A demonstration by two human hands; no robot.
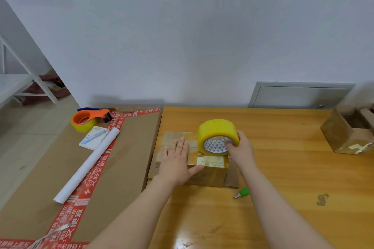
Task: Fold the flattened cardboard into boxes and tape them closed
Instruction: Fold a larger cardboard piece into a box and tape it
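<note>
A small brown cardboard box [210,174] stands on the wooden table [283,168], its top flaps folded down and shiny with tape. My left hand [178,159] lies flat on the box's top, fingers spread, pressing it down. My right hand [240,147] grips a big yellow tape roll [216,133] that stands on edge on the box's far right part, thumb inside the core. Flat cardboard [155,168] lies under the box.
A green-handled cutter [241,192] lies on the table just right of the box. Another taped box [344,135] stands at the right edge. On the left, a large flat carton [129,147] carries an orange tape dispenser [89,119], a notepad with pen [94,137] and a white paper roll [87,163].
</note>
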